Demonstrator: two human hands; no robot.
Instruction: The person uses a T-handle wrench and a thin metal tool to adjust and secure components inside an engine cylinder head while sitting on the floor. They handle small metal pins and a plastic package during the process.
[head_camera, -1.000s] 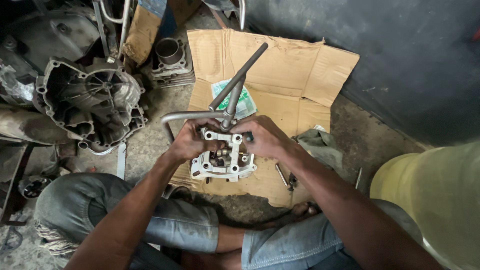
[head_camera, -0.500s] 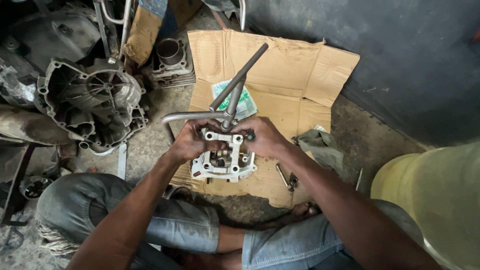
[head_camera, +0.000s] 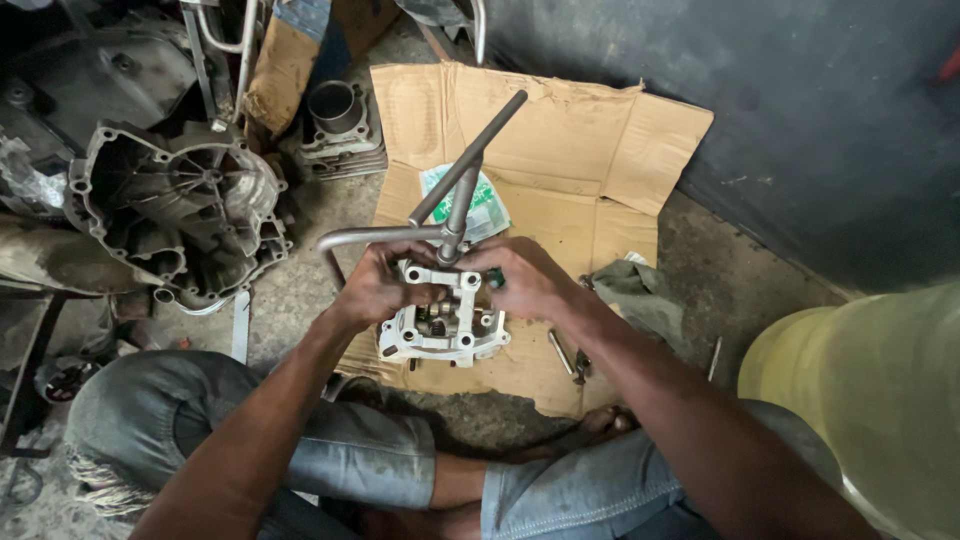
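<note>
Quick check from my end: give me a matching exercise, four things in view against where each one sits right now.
1. cylinder head
2. three-armed wrench
3. engine casing
4. grey rag

A. far left, beside the cardboard
B. between both hands
C. right edge of the cardboard
D. standing on the cylinder head

Pairs: 1-B, 2-D, 3-A, 4-C

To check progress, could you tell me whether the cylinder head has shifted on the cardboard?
No: the cylinder head sits at the same spot on the cardboard.
</note>
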